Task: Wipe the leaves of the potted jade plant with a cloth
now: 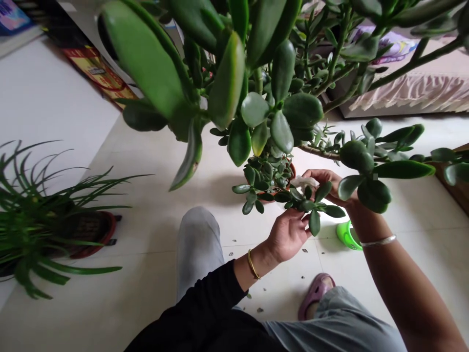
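A large jade plant with thick green leaves fills the upper middle of the head view. My left hand, wearing a gold bangle, has its fingers closed around a low leafy sprig of the plant. Just behind that sprig is my right hand, with a silver bangle on its wrist. It pinches a crumpled white tissue against the foliage. Leaves cover part of both hands' fingertips. Past the tissue, a reddish-brown pot rim shows among small leaves.
A bright green container stands on the tiled floor below my right wrist. Small dark bits lie scattered on the tiles. At left is a potted spider plant. A bed with a pink frilled cover is at upper right. Branches reach out rightward.
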Demonstrator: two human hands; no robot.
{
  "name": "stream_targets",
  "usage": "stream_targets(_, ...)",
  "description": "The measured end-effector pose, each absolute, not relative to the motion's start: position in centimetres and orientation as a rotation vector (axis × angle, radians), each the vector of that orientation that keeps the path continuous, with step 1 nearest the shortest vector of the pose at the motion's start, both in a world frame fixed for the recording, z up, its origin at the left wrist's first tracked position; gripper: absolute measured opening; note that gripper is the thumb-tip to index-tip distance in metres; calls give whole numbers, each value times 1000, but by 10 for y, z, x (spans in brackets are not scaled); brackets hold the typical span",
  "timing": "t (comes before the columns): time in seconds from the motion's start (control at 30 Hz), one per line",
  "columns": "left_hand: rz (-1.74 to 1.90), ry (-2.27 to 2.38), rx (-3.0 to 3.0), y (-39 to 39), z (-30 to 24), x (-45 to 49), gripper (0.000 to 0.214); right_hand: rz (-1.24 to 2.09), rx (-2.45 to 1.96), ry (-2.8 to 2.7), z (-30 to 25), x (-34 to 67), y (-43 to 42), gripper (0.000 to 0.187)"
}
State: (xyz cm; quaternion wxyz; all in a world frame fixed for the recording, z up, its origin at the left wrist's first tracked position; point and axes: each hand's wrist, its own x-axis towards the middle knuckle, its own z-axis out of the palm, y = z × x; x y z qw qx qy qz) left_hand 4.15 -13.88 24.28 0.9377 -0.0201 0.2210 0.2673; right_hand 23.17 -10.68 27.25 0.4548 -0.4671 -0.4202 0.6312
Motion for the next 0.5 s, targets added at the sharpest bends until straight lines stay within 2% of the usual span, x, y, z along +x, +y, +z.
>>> stream_targets(0.17, 558, 463, -36, -138, 244, 42, 21, 1421, -1174, -1084, 281, 226, -112, 46)
stream_targets(0.4, 559, 481, -24, -136, 247, 40, 19, 1537, -1115, -1037, 256, 239, -107, 43)
stream_targets(0.5, 586, 489, -15, -133, 251, 38, 13, 1385, -1174, -900, 242, 245, -104, 32)
